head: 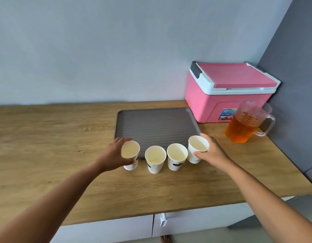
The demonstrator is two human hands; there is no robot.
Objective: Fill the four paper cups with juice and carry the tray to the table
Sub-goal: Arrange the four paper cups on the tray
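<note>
Several white paper cups stand in a row on the wooden counter, just in front of a grey ribbed tray (157,127) that has nothing on it. My left hand (114,155) grips the leftmost cup (130,151). My right hand (211,151) grips the rightmost cup (197,148). Between them stand two free cups (155,158) (176,156). All look empty inside. A clear plastic pitcher (244,125) with orange juice stands to the right of the tray, its handle pointing right.
A pink cooler box (227,92) with a white-rimmed lid sits behind the pitcher in the back right corner. The wooden counter (55,137) stretches to the left. A grey wall panel closes the right side. White cabinet doors lie below the counter's front edge.
</note>
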